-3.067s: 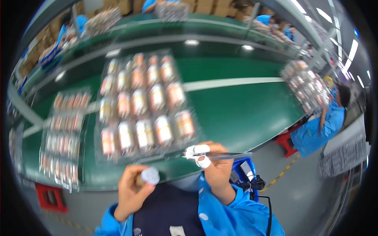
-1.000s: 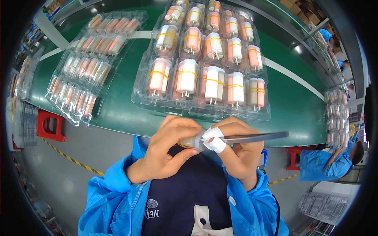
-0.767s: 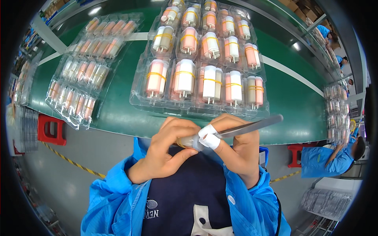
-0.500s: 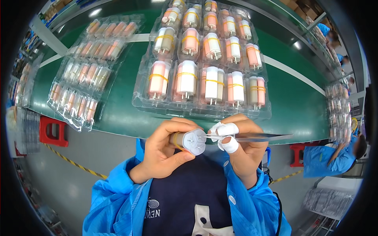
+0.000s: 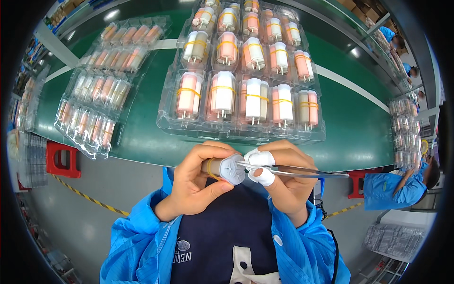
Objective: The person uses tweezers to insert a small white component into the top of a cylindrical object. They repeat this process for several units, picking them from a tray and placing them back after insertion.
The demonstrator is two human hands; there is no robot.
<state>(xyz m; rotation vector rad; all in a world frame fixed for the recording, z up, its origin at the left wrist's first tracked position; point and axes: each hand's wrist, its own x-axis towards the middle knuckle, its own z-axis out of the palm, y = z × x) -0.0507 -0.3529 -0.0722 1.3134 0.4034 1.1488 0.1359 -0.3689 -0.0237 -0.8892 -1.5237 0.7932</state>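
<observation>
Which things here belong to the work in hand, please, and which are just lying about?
In hand:
left hand gripping banded cylinder
right hand holding tweezers
clear tray of banded cylinders

Lying about:
side trays
red stool
green belt

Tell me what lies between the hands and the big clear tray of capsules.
Head view: only bare green belt separates the hands, left and right, from the tray.
</observation>
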